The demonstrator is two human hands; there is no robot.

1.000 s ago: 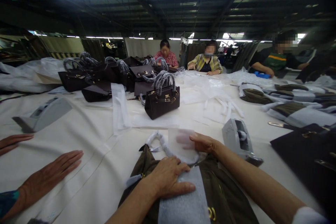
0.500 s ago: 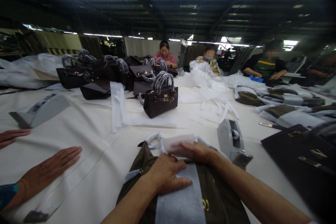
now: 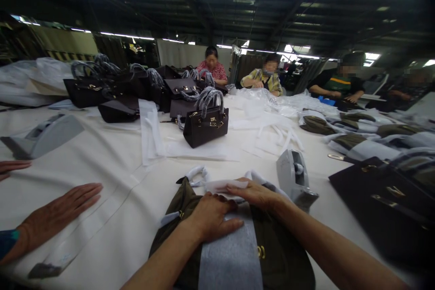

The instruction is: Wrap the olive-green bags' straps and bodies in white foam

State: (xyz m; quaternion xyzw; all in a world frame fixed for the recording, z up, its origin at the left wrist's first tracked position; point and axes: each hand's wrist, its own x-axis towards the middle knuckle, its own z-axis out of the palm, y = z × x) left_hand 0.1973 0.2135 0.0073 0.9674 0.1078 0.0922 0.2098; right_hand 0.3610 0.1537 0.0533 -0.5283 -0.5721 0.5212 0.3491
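Note:
An olive-brown bag (image 3: pixel 282 244) lies on the table before me, with gold hardware, white-wrapped handles (image 3: pixel 197 174) and a whitish-grey wrapping strip (image 3: pixel 231 253) down its middle. My left hand (image 3: pixel 215 217) rests on the strip near the bag's top, fingers stretched out and thumb apart, holding nothing. Beside it, my right hand (image 3: pixel 254 192) holds the white sheet (image 3: pixel 217 186) at the top edge between thumb and fingers. Part of that sheet and some of my fingertips are hidden.
At left, another person's hand (image 3: pixel 64 206) lies on the table. Tape dispensers (image 3: pixel 294 176) (image 3: pixel 44 136) stand on both sides. Dark handbags (image 3: pixel 207 127) fill the back left; wrapped olive bags (image 3: pixel 316 122) and a black bag (image 3: pixel 377 199) lie at right. Several co-workers sit beyond.
The white sheet at the bag's top has been folded lower, my right hand moving down with it. At the back, a co-worker's clear plastic has sunk to the table. My view has shifted slightly.

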